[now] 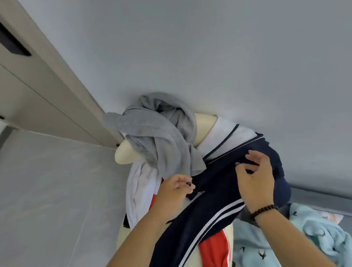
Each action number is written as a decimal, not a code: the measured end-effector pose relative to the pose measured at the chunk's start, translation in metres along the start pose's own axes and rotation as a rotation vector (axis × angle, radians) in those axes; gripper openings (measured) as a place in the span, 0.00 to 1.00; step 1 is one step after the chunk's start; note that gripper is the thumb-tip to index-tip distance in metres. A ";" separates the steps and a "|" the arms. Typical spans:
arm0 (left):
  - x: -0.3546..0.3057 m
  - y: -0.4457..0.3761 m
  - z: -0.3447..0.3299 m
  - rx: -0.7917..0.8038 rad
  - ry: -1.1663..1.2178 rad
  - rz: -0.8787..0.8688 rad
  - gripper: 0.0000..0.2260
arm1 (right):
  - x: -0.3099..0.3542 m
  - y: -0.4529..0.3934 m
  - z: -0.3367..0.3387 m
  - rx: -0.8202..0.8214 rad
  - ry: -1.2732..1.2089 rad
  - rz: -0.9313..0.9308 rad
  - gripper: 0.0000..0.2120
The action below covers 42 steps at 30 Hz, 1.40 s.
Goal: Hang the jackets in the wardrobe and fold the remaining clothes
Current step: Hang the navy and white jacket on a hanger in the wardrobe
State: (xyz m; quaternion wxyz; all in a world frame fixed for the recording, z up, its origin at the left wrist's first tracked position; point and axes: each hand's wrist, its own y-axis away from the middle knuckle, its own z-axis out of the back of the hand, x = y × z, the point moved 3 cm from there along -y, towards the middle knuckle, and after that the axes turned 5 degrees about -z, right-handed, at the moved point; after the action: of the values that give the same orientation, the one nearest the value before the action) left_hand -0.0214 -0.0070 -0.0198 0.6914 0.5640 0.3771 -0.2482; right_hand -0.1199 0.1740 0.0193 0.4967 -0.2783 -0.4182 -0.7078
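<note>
A plain grey wall (227, 43) fills the upper frame; a beige door (17, 83) stands upper left. Pale tiled floor (38, 198) spreads lower left.

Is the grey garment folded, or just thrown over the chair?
Not folded: the grey garment lies crumpled and draped over the cream chair back, with loose ends hanging down.

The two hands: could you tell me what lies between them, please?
In the head view, the navy jacket spans the stretch between the left hand and right hand; both hold it.

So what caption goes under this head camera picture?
Both hands, left and right, grip a navy jacket draped under a grey top.
</note>
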 end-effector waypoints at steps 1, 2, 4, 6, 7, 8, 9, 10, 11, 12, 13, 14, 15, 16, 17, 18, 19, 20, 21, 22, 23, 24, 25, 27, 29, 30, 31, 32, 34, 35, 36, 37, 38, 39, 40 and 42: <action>-0.005 -0.001 -0.005 0.010 0.009 -0.028 0.08 | 0.003 -0.005 0.008 -0.049 -0.035 -0.018 0.15; -0.013 -0.001 -0.008 0.013 -0.011 -0.033 0.08 | 0.004 -0.010 0.011 -0.073 -0.039 -0.047 0.14; -0.022 -0.001 -0.016 0.042 -0.021 -0.057 0.09 | 0.006 -0.018 0.007 -0.040 -0.008 -0.109 0.14; -0.029 -0.002 -0.024 0.060 -0.022 -0.068 0.10 | 0.005 -0.024 -0.009 0.006 -0.032 -0.224 0.18; -0.029 -0.002 -0.026 0.058 -0.021 -0.072 0.11 | 0.006 -0.026 -0.017 0.000 -0.076 -0.282 0.19; -0.031 0.000 -0.028 0.058 -0.023 -0.081 0.11 | 0.008 -0.027 -0.022 -0.023 -0.126 -0.336 0.20; -0.030 0.002 -0.030 0.057 -0.018 -0.083 0.10 | 0.008 -0.031 -0.026 -0.053 -0.194 -0.385 0.20; -0.030 0.005 -0.031 0.054 -0.015 -0.079 0.10 | 0.008 -0.034 -0.027 -0.073 -0.264 -0.440 0.19; -0.030 0.008 -0.031 0.050 -0.008 -0.076 0.10 | 0.008 -0.037 -0.027 -0.074 -0.329 -0.491 0.17; -0.031 0.011 -0.030 0.044 0.001 -0.071 0.09 | 0.010 -0.038 -0.026 -0.051 -0.378 -0.530 0.16; -0.030 0.015 -0.029 0.038 0.013 -0.071 0.09 | 0.014 -0.039 -0.024 -0.008 -0.431 -0.554 0.15; -0.032 0.019 -0.029 0.033 0.015 -0.072 0.09 | 0.019 -0.037 -0.020 0.049 -0.507 -0.581 0.14; -0.034 0.022 -0.028 0.026 0.016 -0.074 0.09 | 0.024 -0.036 -0.015 0.101 -0.598 -0.608 0.14; -0.036 0.026 -0.027 0.017 0.011 -0.076 0.09 | 0.029 -0.034 -0.008 0.139 -0.687 -0.643 0.12; -0.039 0.030 -0.027 0.009 0.017 -0.078 0.09 | 0.034 -0.032 0.001 0.159 -0.776 -0.677 0.10; -0.044 0.033 -0.027 -0.001 0.020 -0.080 0.10 | 0.041 -0.030 0.011 0.160 -0.873 -0.706 0.09; -0.050 0.037 -0.027 -0.013 0.022 -0.089 0.10 | 0.049 -0.027 0.021 0.167 -0.960 -0.710 0.09; -0.056 0.041 -0.027 -0.021 0.021 -0.103 0.09 | 0.056 -0.025 0.031 0.179 -1.028 -0.693 0.09; -0.063 0.046 -0.028 -0.027 0.019 -0.122 0.09 | 0.063 -0.022 0.042 0.197 -1.059 -0.659 0.08; -0.070 0.051 -0.029 -0.034 0.016 -0.144 0.08 | 0.073 -0.018 0.052 0.231 -1.069 -0.614 0.09; -0.077 0.056 -0.031 -0.042 0.014 -0.164 0.08 | 0.083 -0.012 0.063 0.261 -1.045 -0.560 0.12; -0.084 0.061 -0.033 -0.055 0.016 -0.182 0.07 | 0.094 -0.006 0.073 0.294 -0.989 -0.505 0.15; -0.091 0.067 -0.035 -0.069 0.027 -0.198 0.07 | 0.103 -0.001 0.082 0.327 -0.913 -0.447 0.17; -0.105 0.081 -0.038 -0.097 0.035 -0.225 0.09 | 0.125 0.015 0.097 0.421 -0.727 -0.338 0.22; -0.120 0.094 -0.038 -0.123 0.021 -0.270 0.15 | 0.147 0.034 0.108 0.512 -0.551 -0.236 0.21; -0.128 0.100 -0.038 -0.131 0.004 -0.299 0.19 | 0.158 0.045 0.113 0.555 -0.483 -0.180 0.18; -0.136 0.106 -0.037 -0.135 -0.020 -0.334 0.23 | 0.169 0.056 0.117 0.601 -0.421 -0.126 0.13; -0.143 0.112 -0.036 -0.134 -0.049 -0.367 0.28 | 0.179 0.068 0.121 0.645 -0.366 -0.080 0.07; -0.155 0.123 -0.034 -0.101 -0.101 -0.438 0.30 | 0.194 0.091 0.130 0.721 -0.281 -0.007 0.07; -0.160 0.127 -0.034 -0.066 -0.134 -0.483 0.26 | 0.198 0.101 0.134 0.746 -0.252 0.015 0.11; -0.164 0.132 -0.034 -0.024 -0.200 -0.525 0.22 | 0.202 0.112 0.138 0.766 -0.230 0.036 0.13; -0.167 0.138 -0.035 0.015 -0.308 -0.553 0.18 | 0.205 0.122 0.142 0.779 -0.210 0.060 0.14; -0.168 0.144 -0.036 0.046 -0.429 -0.562 0.14 | 0.207 0.132 0.147 0.788 -0.195 0.084 0.13; -0.168 0.150 -0.037 0.057 -0.512 -0.558 0.11 | 0.208 0.140 0.151 0.791 -0.179 0.106 0.12; -0.168 0.155 -0.036 0.047 -0.549 -0.560 0.09 | 0.208 0.149 0.154 0.788 -0.166 0.130 0.13; -0.165 0.166 -0.033 0.004 -0.505 -0.584 0.11 | 0.207 0.164 0.162 0.771 -0.158 0.182 0.15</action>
State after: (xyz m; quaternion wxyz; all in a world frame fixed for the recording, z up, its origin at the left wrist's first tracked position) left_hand 0.0004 0.0510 0.2084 0.6617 0.3551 0.3391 -0.5666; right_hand -0.0426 0.1916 0.3187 0.5916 -0.1608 -0.6636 -0.4287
